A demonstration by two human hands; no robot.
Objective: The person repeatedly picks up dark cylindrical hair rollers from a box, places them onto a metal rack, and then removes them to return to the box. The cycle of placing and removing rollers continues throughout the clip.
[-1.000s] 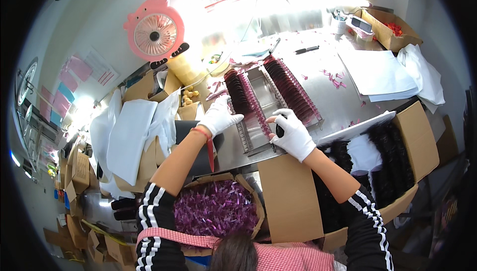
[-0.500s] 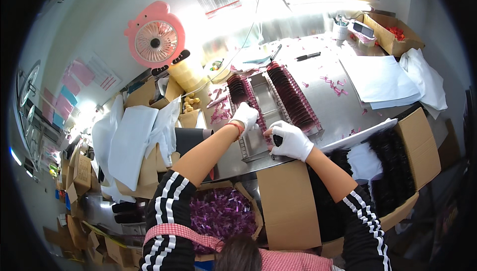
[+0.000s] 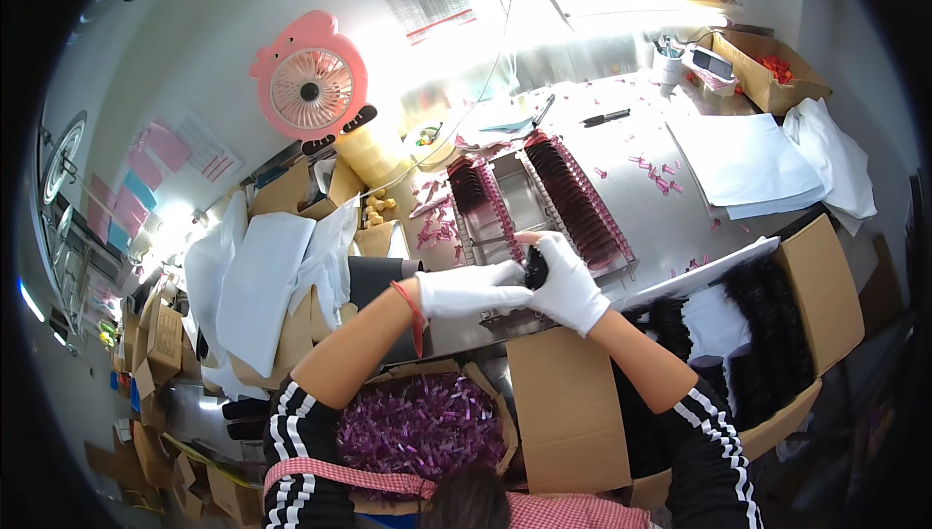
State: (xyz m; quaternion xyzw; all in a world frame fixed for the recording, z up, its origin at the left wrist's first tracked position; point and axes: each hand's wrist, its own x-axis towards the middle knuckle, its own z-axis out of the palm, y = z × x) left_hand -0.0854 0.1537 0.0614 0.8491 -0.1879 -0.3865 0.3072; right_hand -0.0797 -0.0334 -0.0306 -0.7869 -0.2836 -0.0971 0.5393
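Note:
My right hand [image 3: 571,288], in a white glove, is closed around a small black piece [image 3: 535,267], perhaps several stacked together. From the left, my gloved left hand [image 3: 471,289] reaches across, and its fingertips meet that piece at the right hand's fingers. Both hands are over the near end of a metal rack [image 3: 521,201]. In the rack stand two rows of thin dark pieces with purple-pink edges, a shorter left row [image 3: 468,189] and a longer right row [image 3: 573,204].
A box of purple strips [image 3: 422,422] sits below my left arm; an open carton of black pieces [image 3: 767,325] stands right. Loose pink clips [image 3: 660,175], a pen [image 3: 607,117] and white sheets [image 3: 743,160] lie on the metal table. A pink fan [image 3: 311,82] stands at the back left.
My left hand has come back from the left row of the rack to the black piece in my right hand. The right hand has stayed near the rack's front end.

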